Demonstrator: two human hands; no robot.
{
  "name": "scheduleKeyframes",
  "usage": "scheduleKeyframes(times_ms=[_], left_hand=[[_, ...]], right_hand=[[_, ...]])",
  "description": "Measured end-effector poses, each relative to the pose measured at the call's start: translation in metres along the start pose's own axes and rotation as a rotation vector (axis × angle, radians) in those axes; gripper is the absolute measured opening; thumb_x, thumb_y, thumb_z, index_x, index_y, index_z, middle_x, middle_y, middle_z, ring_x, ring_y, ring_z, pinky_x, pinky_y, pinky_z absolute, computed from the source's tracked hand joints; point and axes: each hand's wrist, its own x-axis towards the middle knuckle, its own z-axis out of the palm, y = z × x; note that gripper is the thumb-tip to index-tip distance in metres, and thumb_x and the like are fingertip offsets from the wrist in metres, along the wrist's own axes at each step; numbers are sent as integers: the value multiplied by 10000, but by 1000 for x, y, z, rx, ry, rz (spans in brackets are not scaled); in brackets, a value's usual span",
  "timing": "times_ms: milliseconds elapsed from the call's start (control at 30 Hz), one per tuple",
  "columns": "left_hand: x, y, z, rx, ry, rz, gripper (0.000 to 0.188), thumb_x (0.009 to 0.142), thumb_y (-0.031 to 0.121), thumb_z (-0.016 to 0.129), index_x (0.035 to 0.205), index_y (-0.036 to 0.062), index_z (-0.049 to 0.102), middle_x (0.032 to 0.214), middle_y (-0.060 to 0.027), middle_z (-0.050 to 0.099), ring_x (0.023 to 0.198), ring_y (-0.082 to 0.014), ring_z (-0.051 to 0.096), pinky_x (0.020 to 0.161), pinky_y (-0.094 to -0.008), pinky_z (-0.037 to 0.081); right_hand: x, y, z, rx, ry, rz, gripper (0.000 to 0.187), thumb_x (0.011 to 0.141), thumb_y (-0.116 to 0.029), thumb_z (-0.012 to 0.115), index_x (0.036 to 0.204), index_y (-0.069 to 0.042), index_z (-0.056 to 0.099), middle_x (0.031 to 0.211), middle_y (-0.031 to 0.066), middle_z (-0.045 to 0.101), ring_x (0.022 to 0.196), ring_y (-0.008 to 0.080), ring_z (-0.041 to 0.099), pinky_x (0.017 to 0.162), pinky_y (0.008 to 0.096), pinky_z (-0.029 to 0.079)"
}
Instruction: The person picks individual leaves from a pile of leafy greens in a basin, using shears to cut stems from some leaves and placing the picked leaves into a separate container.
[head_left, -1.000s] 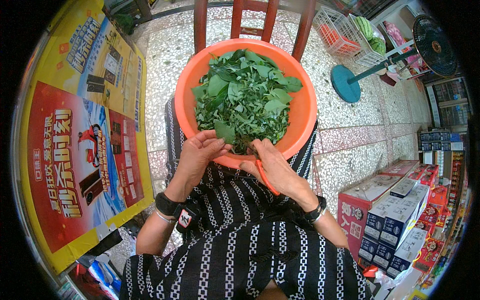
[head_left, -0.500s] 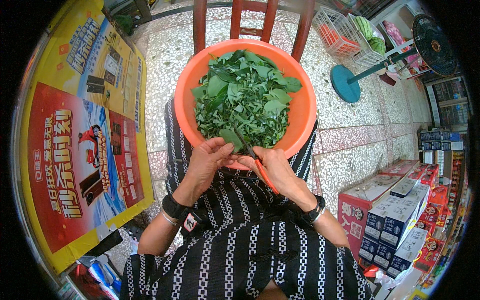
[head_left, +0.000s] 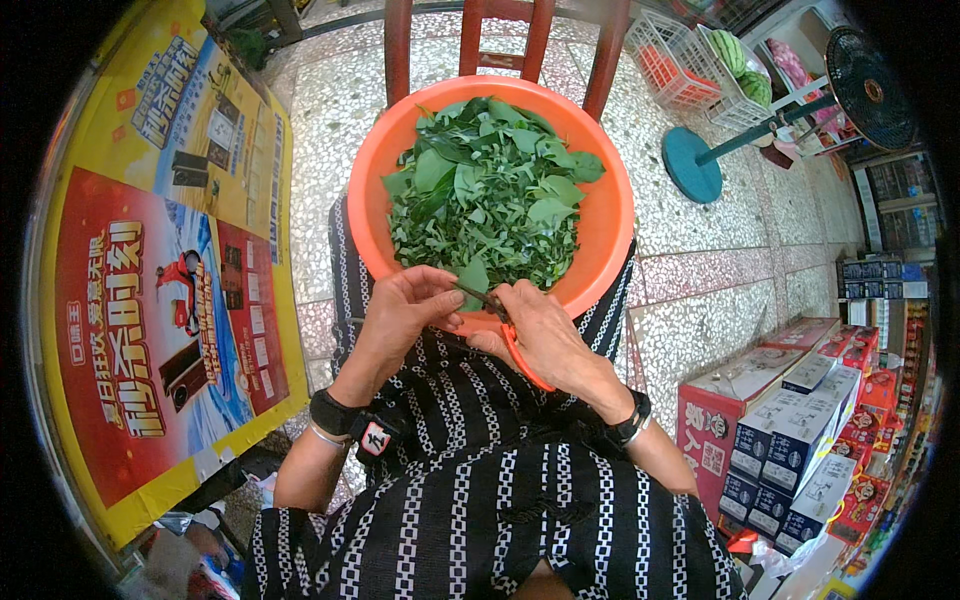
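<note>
An orange plastic basin (head_left: 617,215) rests before me, filled with cut green leaves (head_left: 490,200), whole ones lying among small pieces. At its near rim, my left hand (head_left: 405,305) is closed in a pinch on a green leaf (head_left: 474,278). My right hand (head_left: 535,325) grips orange-handled scissors (head_left: 518,355). Their dark blades cross the lower part of the leaf, close to my left fingertips. Whether the blades are fully together is hard to see.
A red wooden chair (head_left: 398,50) stands behind the basin. To the right are a fan with a teal base (head_left: 692,165), white crates (head_left: 670,68), watermelons (head_left: 727,55) and stacked boxes (head_left: 790,440). A yellow and red poster panel (head_left: 180,300) stands at left.
The scissors have swung from pointing up into the basin to lying more level, pointing left across the leaf. The held leaf is more upright, and my left hand has shifted slightly up and left.
</note>
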Motion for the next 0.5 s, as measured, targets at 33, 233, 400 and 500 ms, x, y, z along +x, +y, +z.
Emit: scheduleKeyframes(times_ms=[33,233,400,500], left_hand=[[0,1,0,9,-6,-11,185,832,63,666,985,-12,594,822,-67,651,662,-131,635,608,-234,528],[0,3,-6,74,-14,-61,171,834,72,669,967,-15,606,810,-69,655,670,-132,640,601,-233,529],[1,-1,-9,-2,83,-15,184,847,73,654,1000,-18,607,844,-79,660,718,-134,645,652,-236,530],[2,-4,-10,-30,77,3,196,854,71,645,1021,-22,606,859,-82,662,731,-137,646,676,-241,527]], right_hand=[[1,-1,-1,-7,7,-12,550,818,-472,644,915,59,537,829,245,551,780,376,570,667,430,452],[2,-6,-4,176,-75,109,349,867,-319,630,871,21,554,566,160,501,506,261,519,500,376,393],[0,-1,-3,290,26,202,345,868,-318,631,905,15,548,594,132,516,539,262,523,521,370,405],[1,0,3,165,71,34,375,867,-327,623,985,13,516,744,157,521,686,306,533,626,400,423]])
